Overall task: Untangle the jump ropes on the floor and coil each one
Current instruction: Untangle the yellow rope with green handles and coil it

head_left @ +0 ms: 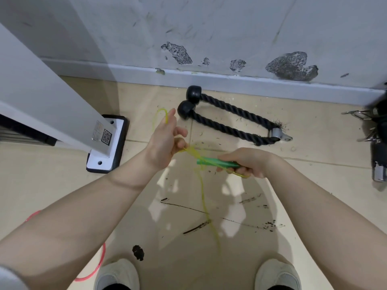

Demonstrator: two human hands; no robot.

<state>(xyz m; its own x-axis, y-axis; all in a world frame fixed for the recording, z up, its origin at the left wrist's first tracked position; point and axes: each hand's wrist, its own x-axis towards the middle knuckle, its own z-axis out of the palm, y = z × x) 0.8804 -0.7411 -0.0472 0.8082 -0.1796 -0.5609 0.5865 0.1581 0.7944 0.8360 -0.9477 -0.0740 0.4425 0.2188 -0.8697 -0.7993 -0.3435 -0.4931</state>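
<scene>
My right hand [247, 162] is closed around the green handles [217, 162] of a jump rope, held level at mid-frame. Its thin yellow-green cord [202, 195] hangs blurred from the handles down toward the floor between my shoes. My left hand [165, 141] is raised beside the handles and pinches a loop of that cord; the loop arcs over my fingertips. A red jump rope [98, 266] lies on the floor at the lower left, mostly hidden behind my left forearm.
A thick black rope attachment [228, 120] with rubber ends and a metal clip lies by the scuffed wall. A white machine post with a bolted foot plate [106, 151] stands at left. Dark gym hardware [377, 143] sits at the right edge. Black marks stain the tiles.
</scene>
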